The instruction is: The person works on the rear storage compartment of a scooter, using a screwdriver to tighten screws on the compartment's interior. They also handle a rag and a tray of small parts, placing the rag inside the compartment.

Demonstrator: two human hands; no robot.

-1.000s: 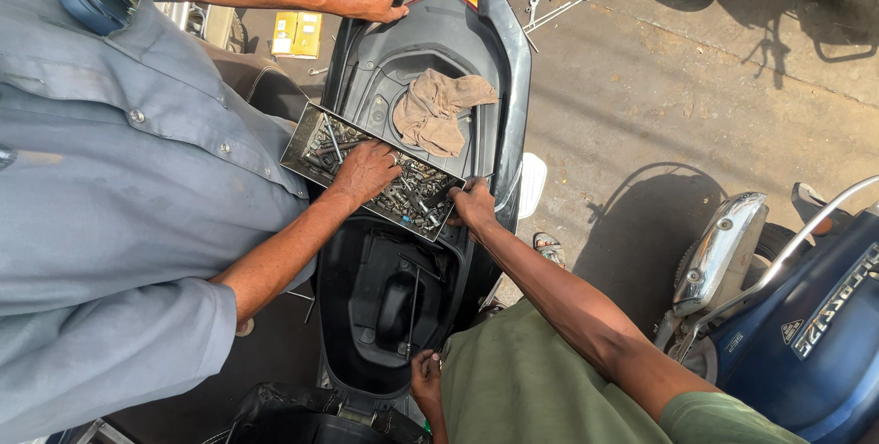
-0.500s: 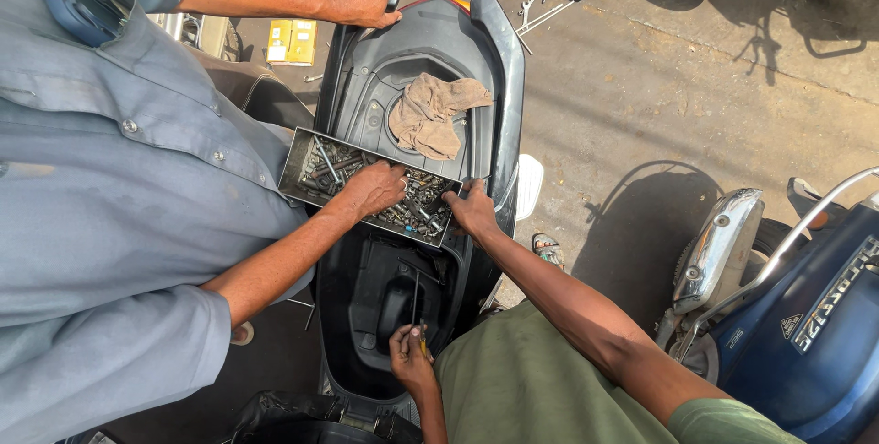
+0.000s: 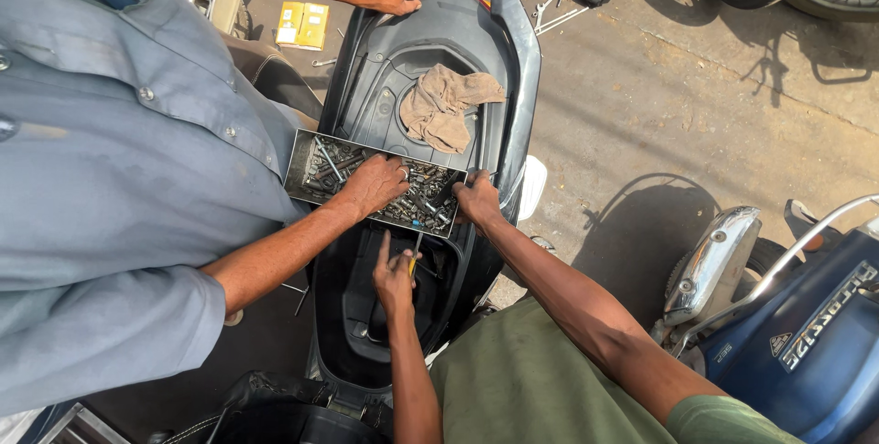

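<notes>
Sunlit concrete yard, seen from above an opened black scooter [image 3: 513,69] with scattered tools on the ground.

Across the scooter's open body sits a metal tray [image 3: 302,165] heaped with screws, bolts and bits; a tan rag [image 3: 444,105] lies in the well beyond it. The right hand [image 3: 478,199] grips the tray's near corner, fingers curled over the edge. The left hand [image 3: 394,275] is closed round a yellow-handled screwdriver [image 3: 415,256], whose tip is hidden in the dark compartment. A grey-shirted co-worker's hand [image 3: 371,186] rests among the tray's hardware.
</notes>
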